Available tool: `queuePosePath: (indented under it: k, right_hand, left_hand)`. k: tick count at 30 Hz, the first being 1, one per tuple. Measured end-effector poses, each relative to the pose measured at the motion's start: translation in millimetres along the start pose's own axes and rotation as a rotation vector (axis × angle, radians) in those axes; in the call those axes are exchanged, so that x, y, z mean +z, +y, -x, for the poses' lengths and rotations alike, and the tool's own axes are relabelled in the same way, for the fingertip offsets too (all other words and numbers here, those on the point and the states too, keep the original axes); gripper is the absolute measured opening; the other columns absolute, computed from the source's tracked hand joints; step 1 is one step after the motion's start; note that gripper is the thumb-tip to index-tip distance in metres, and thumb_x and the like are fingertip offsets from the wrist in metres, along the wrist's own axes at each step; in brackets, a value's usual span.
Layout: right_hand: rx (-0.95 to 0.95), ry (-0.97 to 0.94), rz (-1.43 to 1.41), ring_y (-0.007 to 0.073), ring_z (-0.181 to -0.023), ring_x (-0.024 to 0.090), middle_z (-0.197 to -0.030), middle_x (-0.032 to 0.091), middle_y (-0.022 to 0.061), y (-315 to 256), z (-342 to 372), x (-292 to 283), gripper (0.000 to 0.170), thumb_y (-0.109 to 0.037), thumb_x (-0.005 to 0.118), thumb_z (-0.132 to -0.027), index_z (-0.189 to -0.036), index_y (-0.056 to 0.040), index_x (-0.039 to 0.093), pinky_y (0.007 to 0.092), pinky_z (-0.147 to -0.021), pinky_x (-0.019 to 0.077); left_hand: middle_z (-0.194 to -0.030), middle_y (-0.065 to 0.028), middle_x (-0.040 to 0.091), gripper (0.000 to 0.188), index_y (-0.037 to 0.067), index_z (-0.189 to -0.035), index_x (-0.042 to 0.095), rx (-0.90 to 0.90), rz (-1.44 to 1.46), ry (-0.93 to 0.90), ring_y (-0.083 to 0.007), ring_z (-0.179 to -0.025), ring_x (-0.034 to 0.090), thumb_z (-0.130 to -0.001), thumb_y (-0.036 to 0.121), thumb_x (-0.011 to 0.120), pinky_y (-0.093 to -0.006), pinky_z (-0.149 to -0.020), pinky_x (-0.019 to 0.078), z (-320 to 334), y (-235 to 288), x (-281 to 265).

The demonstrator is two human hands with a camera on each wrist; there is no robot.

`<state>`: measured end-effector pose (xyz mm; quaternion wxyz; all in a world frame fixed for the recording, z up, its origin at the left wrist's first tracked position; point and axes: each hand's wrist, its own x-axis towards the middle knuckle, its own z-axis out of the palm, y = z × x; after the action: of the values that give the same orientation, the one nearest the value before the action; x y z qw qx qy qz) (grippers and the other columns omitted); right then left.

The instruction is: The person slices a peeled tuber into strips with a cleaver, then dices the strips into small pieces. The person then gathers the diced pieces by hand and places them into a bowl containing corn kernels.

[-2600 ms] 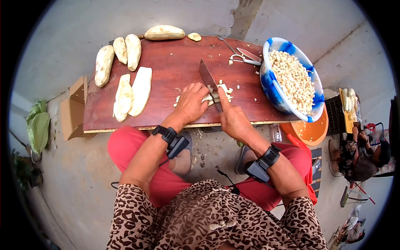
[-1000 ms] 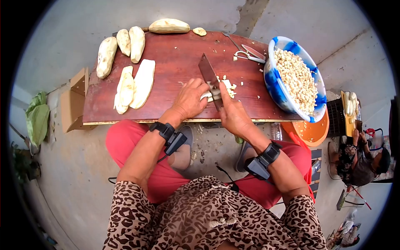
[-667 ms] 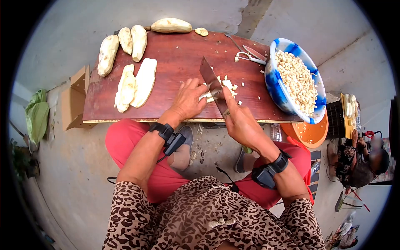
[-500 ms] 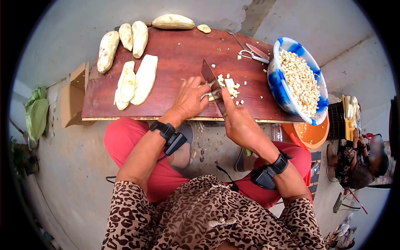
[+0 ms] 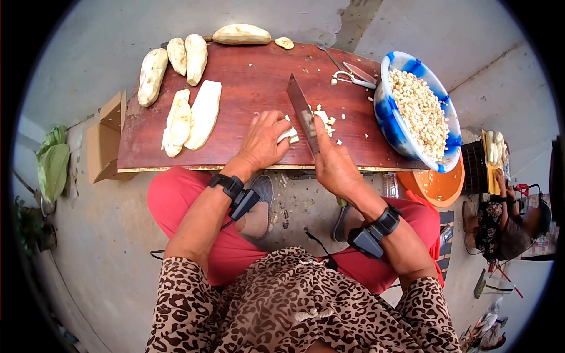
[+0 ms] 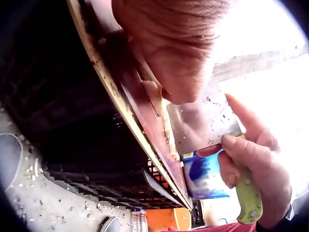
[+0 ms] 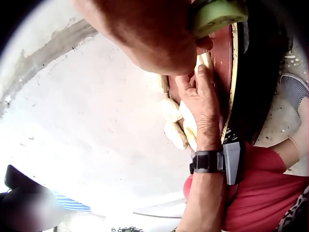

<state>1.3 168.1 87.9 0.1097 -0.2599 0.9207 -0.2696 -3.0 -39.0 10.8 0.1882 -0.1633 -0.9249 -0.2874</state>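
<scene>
The left hand holds pale peeled strips against the red-brown board, its fingers curled over them. Just to its right, the right hand grips a cleaver, index finger laid along the blade. The left wrist view shows the cleaver's green handle inside the right hand. Small white cubes lie right of the blade. In the right wrist view the left hand touches the strips.
Several peeled roots line the board's back left, with two flat slabs nearer. A peeler lies back right beside a blue-and-white basin of cubes. An orange tub stands below; another person sits at far right.
The cleaver has shifted slightly right, leaving a gap between its blade and the strips, whose cut ends now show beside the left hand. The whole head view has shifted slightly.
</scene>
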Motion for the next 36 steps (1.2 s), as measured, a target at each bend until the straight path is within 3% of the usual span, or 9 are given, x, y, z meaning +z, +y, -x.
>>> queuePosePath:
  k: [2,5,8,16,21,27,36]
  right_hand:
    - [-0.068,0.051,-0.012,0.053,-0.077,0.06,-0.082,0.06,0.0372,-2.4,6.3,-3.3,0.075,0.005,0.049,-0.085,-0.153,0.003,0.018,0.0568,-0.072,0.0448]
    - [-0.078,-0.028,-0.041,0.0533,-0.077,0.06,-0.083,0.06,0.0373,-19.0,14.2,-16.7,0.074,0.006,0.048,-0.085,-0.153,0.003,0.019,0.0566,-0.072,0.0446]
    - [-0.139,-0.083,0.038,0.0495,-0.075,0.063,-0.085,0.064,0.0343,-18.0,15.2,-14.7,0.075,0.005,0.051,-0.083,-0.149,0.0124,0.016,0.0544,-0.067,0.0502]
    - [-0.13,-0.016,0.091,0.0465,-0.077,0.066,-0.089,0.066,0.0311,2.8,-9.7,24.1,0.078,0.003,0.053,-0.082,-0.151,0.0085,0.016,0.0514,-0.07,0.0525]
    - [-0.076,-0.046,0.065,0.0465,-0.077,0.066,-0.087,0.066,0.0306,5.6,-7.0,13.1,0.077,0.001,0.053,-0.085,-0.152,0.0057,0.017,0.052,-0.071,0.0523]
    - [0.034,-0.024,0.028,0.0494,-0.082,0.064,-0.087,0.065,0.0329,18.6,-9.2,-5.7,0.074,-0.001,0.051,-0.087,-0.153,0.0015,0.019,0.0552,-0.076,0.0498]
    - [0.017,-0.023,0.003,0.0515,-0.079,0.062,-0.086,0.064,0.0351,0.9,1.0,-28.5,0.069,0.001,0.05,-0.086,-0.151,0.0024,0.026,0.0573,-0.074,0.0472]
  left_hand:
    - [-0.113,-0.0138,0.056,0.026,0.004,-0.102,0.063,-0.011,0.008,0.004,-0.0339,-0.11,0.052,-0.079,0.016,0.065,-0.0444,-0.095,0.0405,0.4,-0.1,-0.4]
    - [-0.112,-0.0135,0.057,0.025,0.004,-0.101,0.063,-0.011,0.001,0.019,-0.0333,-0.109,0.052,-0.079,0.016,0.064,-0.0439,-0.094,0.0409,1.6,0.4,-0.2]
    - [-0.112,-0.0132,0.057,0.024,0.005,-0.101,0.064,-0.003,-0.013,0.021,-0.0326,-0.108,0.053,-0.079,0.015,0.064,-0.0435,-0.093,0.0412,2.2,-1.6,2.8]
    - [-0.113,-0.0135,0.057,0.028,0.004,-0.104,0.063,0.014,-0.025,-0.012,-0.0328,-0.11,0.053,-0.079,0.017,0.066,-0.043,-0.093,0.0413,0.5,-1.6,0.9]
    - [-0.115,-0.014,0.056,0.033,0.004,-0.107,0.062,0.112,-0.054,0.014,-0.0338,-0.112,0.052,-0.079,0.019,0.07,-0.044,-0.093,0.041,6.0,-2.8,-3.9]
    - [-0.115,-0.0138,0.056,0.033,0.005,-0.107,0.062,0.06,-0.043,0.016,-0.0337,-0.111,0.051,-0.079,0.02,0.073,-0.0449,-0.094,0.041,-0.6,0.7,7.9]
    - [-0.112,-0.0133,0.056,0.034,0.003,-0.106,0.06,0.031,0.013,0.081,-0.0339,-0.109,0.052,-0.078,0.017,0.073,-0.0437,-0.092,0.0417,-2.6,4.4,10.7]
